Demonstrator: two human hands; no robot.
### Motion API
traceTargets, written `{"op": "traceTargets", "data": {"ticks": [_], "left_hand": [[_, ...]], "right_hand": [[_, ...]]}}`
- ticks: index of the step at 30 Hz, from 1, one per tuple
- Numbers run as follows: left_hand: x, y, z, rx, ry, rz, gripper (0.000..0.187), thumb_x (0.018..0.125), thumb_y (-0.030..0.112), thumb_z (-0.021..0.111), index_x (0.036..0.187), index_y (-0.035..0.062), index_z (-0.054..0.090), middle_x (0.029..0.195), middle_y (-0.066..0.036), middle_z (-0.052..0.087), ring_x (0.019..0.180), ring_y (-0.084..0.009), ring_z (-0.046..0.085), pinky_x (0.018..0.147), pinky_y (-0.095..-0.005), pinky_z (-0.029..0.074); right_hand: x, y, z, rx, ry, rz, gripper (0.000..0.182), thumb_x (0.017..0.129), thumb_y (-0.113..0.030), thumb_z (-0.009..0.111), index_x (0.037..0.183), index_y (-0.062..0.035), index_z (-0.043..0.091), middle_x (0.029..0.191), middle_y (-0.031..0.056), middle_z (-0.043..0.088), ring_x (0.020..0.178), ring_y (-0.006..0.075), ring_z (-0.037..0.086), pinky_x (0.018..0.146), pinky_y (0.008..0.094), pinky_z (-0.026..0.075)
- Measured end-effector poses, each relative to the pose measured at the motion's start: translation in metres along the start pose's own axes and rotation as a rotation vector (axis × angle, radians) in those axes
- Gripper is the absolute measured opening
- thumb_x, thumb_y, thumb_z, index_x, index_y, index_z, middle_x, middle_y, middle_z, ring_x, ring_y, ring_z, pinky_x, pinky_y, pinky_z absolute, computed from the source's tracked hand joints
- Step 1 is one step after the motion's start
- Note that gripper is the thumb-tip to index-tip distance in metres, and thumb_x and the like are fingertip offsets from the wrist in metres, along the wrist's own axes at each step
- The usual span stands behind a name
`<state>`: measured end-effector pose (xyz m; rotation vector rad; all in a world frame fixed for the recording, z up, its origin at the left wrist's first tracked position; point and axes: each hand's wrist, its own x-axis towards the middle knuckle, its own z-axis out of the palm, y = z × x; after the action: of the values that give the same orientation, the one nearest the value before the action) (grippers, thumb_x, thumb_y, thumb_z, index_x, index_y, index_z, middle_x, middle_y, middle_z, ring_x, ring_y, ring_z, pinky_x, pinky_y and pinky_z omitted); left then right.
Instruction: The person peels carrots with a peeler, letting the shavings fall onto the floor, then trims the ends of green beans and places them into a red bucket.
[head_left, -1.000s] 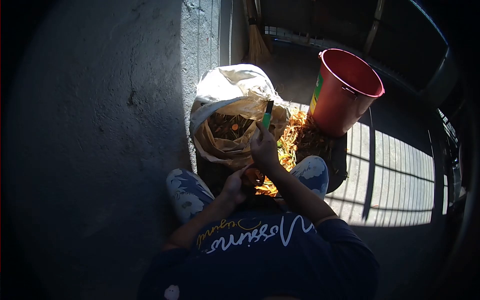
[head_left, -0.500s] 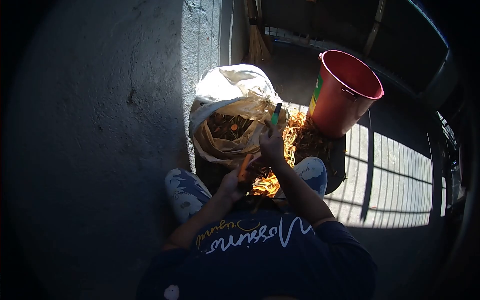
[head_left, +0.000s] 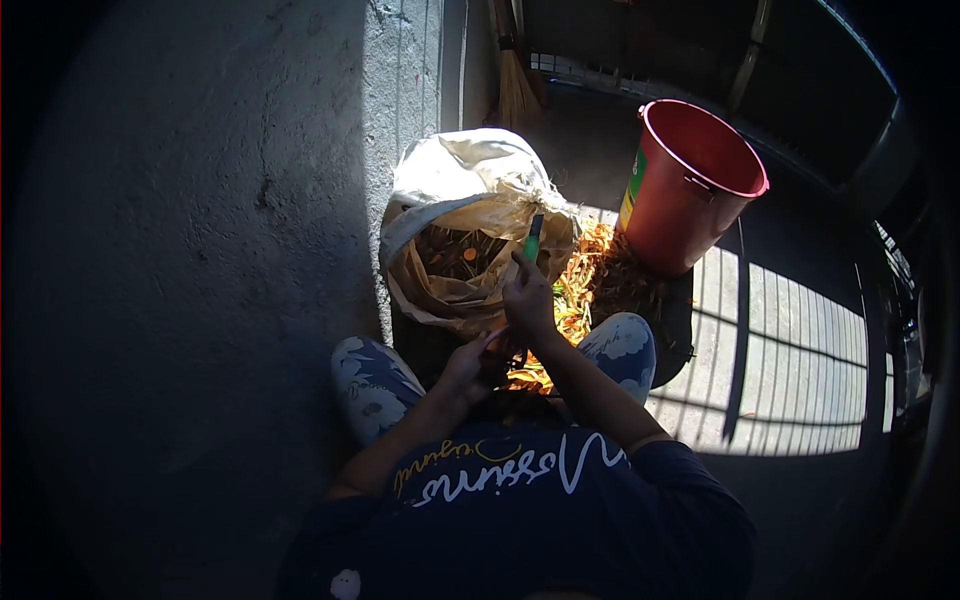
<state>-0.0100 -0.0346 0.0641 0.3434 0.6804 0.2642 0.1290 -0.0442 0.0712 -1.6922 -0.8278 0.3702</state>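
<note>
A wall (head_left: pixel 220 210) fills the left. Below centre, the left hand (head_left: pixel 465 370) curls, its hold too dark to tell; above sits an open sack (head_left: pixel 468 152). At centre the right hand (head_left: pixel 530 302) grips a green-and-black tool (head_left: pixel 532 243), near orange scraps (head_left: pixel 577 278); upper right stands a red bucket (head_left: pixel 668 215).

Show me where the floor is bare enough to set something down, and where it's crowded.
Mostly bare: sunlit floor right of the right knee, nearer than the red bucket; dim floor between it and the broom. Crowded: the middle, where sack, scraps, left hand and right hand cluster.
</note>
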Motion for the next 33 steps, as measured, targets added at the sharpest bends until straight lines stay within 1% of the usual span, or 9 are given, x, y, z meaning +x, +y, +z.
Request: {"op": "traceTargets", "data": {"ticks": [3,5,9,15,17,19,22,31,33], "left_hand": [[-0.006,0.001,-0.017,0.08,-0.027,-0.078,0.033,0.092,0.032,0.035,0.109,0.0063,0.047,0.084,-0.01,0.055,0.066,-0.0212,0.056,0.057,-0.0361,0.048],[-0.01,-0.001,-0.027,0.164,-0.053,-0.14,0.036,0.093,0.034,0.033,0.11,0.0037,0.045,0.082,-0.011,0.055,0.065,-0.0211,0.056,0.059,-0.0363,0.049],[-0.008,0.005,-0.021,0.011,-0.101,-0.079,0.035,0.092,0.034,0.034,0.108,0.0048,0.046,0.079,-0.009,0.053,0.065,-0.0207,0.055,0.059,-0.0365,0.048],[-0.005,0.005,0.01,-0.064,0.027,-0.045,0.034,0.092,0.033,0.032,0.106,0.0081,0.049,0.086,-0.008,0.057,0.07,-0.0212,0.057,0.058,-0.0369,0.048],[0.012,0.003,-0.012,-0.121,0.036,-0.053,0.034,0.092,0.033,0.032,0.106,0.0088,0.05,0.089,-0.009,0.058,0.072,-0.0218,0.058,0.058,-0.0377,0.048],[0.031,0.001,-0.045,-0.117,-0.235,-0.067,0.034,0.091,0.033,0.031,0.107,0.0094,0.051,0.09,-0.009,0.058,0.074,-0.023,0.059,0.061,-0.0391,0.05],[0.025,-0.005,-0.031,-0.044,0.039,0.01,0.034,0.091,0.032,0.031,0.107,0.0091,0.051,0.091,-0.009,0.058,0.077,-0.0238,0.059,0.061,-0.0378,0.05],[0.003,-0.004,-0.026,0.12,0.013,-0.105,0.035,0.092,0.032,0.032,0.111,0.0049,0.043,0.084,-0.01,0.053,0.068,-0.0232,0.054,0.056,-0.0352,0.047],[-0.005,-0.004,-0.02,0.138,0.039,-0.103,0.035,0.093,0.032,0.031,0.11,0.004,0.043,0.08,-0.01,0.051,0.063,-0.0223,0.053,0.054,-0.0345,0.047]], "right_hand": [[0.038,0.033,-0.015,0.036,0.232,-0.046,0.045,0.072,-0.009,0.047,0.116,-0.001,0.049,0.076,0.0176,0.059,0.065,0.0215,0.058,0.06,0.0323,0.045],[0.071,0.102,-0.019,-0.295,0.402,-0.18,0.044,0.071,-0.01,0.046,0.114,-0.0006,0.051,0.069,0.0158,0.058,0.058,0.0214,0.056,0.055,0.033,0.043],[0.051,0.045,-0.044,-0.067,0.235,0.06,0.046,0.071,-0.006,0.047,0.116,0.0039,0.047,0.069,0.0124,0.052,0.058,0.0209,0.051,0.055,0.0323,0.042],[0.009,0.003,-0.021,0.094,0.092,0.05,0.044,0.074,-0.009,0.05,0.117,0.0017,0.047,0.07,0.0097,0.05,0.06,0.0178,0.049,0.057,0.0303,0.042],[-0.001,-0.003,-0.011,0.072,0.107,-0.099,0.043,0.076,-0.009,0.05,0.119,-0.0022,0.048,0.068,0.0025,0.046,0.059,0.0088,0.043,0.055,0.0241,0.039],[-0.006,-0.012,-0.01,0.094,0.064,-0.077,0.042,0.077,-0.009,0.049,0.119,-0.0024,0.048,0.073,0.004,0.049,0.062,0.0094,0.045,0.057,0.0243,0.04],[-0.011,-0.011,-0.005,0.114,0.026,-0.112,0.042,0.077,-0.01,0.049,0.119,-0.0027,0.048,0.076,0.0078,0.053,0.062,0.0114,0.047,0.058,0.0251,0.041],[0.04,0.035,-0.025,-0.028,0.191,0.017,0.043,0.073,-0.007,0.047,0.116,0.0002,0.048,0.071,0.019,0.052,0.064,0.0328,0.053,0.061,0.0383,0.044],[0.066,0.067,-0.032,-0.269,0.53,-0.337,0.043,0.073,-0.007,0.047,0.115,0.0004,0.05,0.059,0.01,0.049,0.049,0.0171,0.046,0.049,0.0312,0.039]]}}
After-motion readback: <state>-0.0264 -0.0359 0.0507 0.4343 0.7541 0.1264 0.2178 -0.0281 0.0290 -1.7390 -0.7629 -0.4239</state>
